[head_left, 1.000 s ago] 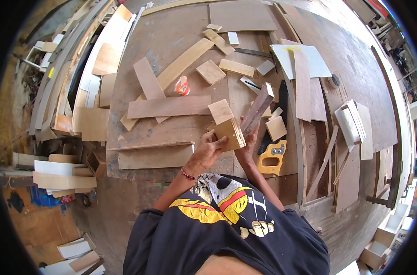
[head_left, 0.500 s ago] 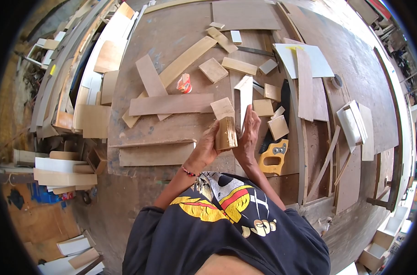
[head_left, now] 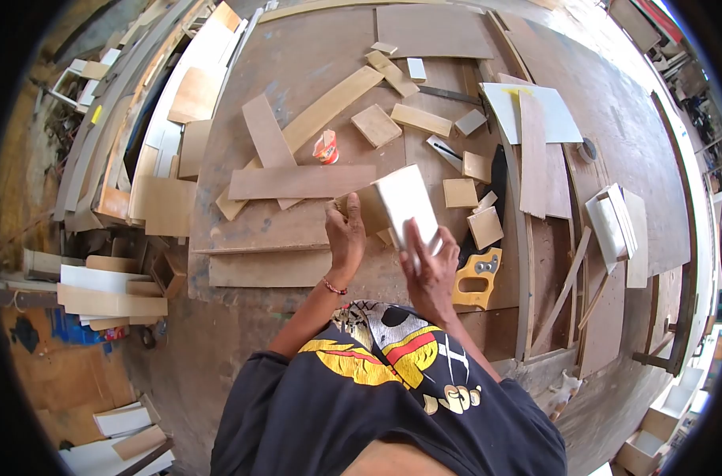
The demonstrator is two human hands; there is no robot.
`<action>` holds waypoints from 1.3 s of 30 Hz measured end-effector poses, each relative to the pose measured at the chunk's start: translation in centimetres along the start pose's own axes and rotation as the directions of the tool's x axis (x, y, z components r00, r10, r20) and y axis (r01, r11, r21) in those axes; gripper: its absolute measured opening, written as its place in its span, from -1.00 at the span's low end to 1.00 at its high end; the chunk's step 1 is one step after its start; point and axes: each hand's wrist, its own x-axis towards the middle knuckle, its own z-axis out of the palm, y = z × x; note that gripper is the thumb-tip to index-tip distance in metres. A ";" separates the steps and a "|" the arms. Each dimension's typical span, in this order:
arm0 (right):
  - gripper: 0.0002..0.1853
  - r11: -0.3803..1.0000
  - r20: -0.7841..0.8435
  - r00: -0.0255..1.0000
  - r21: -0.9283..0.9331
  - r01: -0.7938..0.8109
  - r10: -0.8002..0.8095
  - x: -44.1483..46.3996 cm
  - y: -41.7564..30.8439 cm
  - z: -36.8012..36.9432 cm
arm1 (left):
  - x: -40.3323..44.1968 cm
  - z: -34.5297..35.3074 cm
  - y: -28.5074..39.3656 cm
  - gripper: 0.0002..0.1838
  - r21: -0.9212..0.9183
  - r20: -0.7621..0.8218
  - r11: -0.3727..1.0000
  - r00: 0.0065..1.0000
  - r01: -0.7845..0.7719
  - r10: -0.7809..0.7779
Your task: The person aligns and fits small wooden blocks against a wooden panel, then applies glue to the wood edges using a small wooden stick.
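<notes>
I had a big stained table (head_left: 313, 59) in front, drab floor (head_left: 186, 381) below, long boards (head_left: 111, 159) stacked at left, clutter (head_left: 698, 95) far right; bright light (head_left: 615, 55) glared at upper right.

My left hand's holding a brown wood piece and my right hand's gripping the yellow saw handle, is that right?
Not quite: in the head view, your right hand is on the white-faced piece, not the yellow saw handle. Your left hand is holding a brown wood piece, as you said.
</notes>
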 end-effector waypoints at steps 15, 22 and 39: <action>-0.45 0.999 0.227 0.973 0.025 -0.042 0.035 0.1 -2.0 0.7 | 1.1 -0.8 -0.8 -0.57 0.046 -0.145 0.976 0.965 -0.213 0.217; -0.51 0.948 0.155 0.978 0.265 -0.177 0.139 4.8 0.0 2.5 | -1.6 0.0 -1.2 -0.55 0.044 0.032 0.981 0.981 -0.191 0.189; -0.50 0.931 0.289 0.956 0.337 -0.143 0.043 1.7 -1.6 1.7 | 0.6 -1.8 0.6 -0.51 0.039 0.027 0.997 0.997 0.068 -0.069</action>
